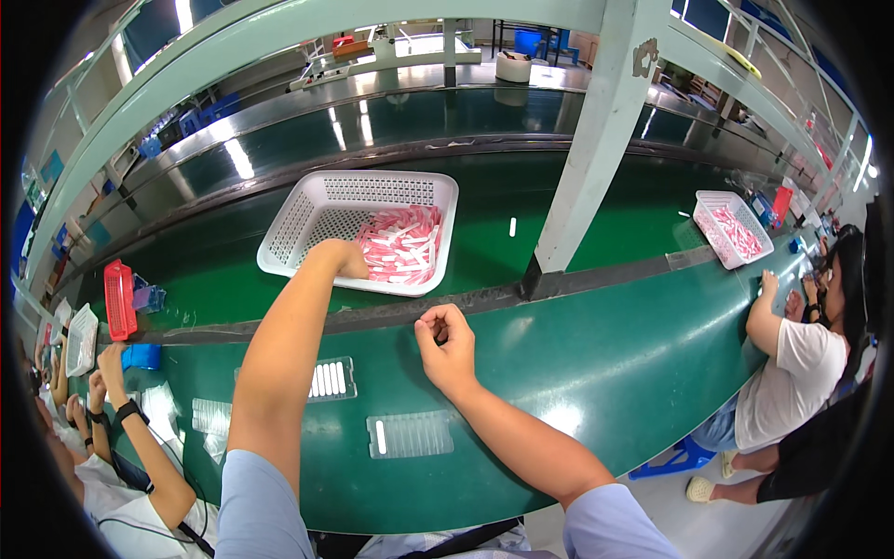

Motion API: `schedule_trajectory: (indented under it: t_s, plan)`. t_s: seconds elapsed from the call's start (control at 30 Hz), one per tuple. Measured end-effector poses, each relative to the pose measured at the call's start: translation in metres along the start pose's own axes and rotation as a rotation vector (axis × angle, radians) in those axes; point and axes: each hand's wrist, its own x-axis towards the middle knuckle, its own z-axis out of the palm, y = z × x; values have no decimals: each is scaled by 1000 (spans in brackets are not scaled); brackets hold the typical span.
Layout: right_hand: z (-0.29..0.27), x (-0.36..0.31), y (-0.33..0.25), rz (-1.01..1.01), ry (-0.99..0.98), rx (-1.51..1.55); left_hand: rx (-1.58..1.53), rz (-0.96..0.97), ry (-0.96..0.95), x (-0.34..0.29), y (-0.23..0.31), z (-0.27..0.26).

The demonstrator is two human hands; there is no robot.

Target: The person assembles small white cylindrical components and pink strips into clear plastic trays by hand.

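Observation:
A white perforated plastic basket (372, 176) stands on the green conveyor belt, with a heap of small pink and white sticks (405, 240) in its right half. My left hand (341, 257) reaches over the near rim to the heap's left edge; its fingers are mostly hidden. Over the table, just short of the dark rail, my right hand (448, 347) has its fingers curled in; what they hold, if anything, is hidden. Below it lies a clear ribbed tray (419, 436) with one white stick (381, 437) at its left end. Another clear tray (350, 376), holding several white sticks, is partly behind my left forearm.
A pale upright post (596, 140) rises from the dark rail (484, 300) right of the basket. One white stick (512, 226) lies on the belt. More clear trays (211, 416) lie at left. Co-workers sit on both sides; a second white basket (736, 233) stands at far right.

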Motion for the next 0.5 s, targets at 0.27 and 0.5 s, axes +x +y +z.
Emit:
schedule_trajectory:
  t_s: [0.27,0.5]
  plan:
    - [-3,1,4,-17,19,3,-196,402,62,-15,35,-15]
    - [2,-1,1,-23,8,18,-107,281,264,2,-2,-9]
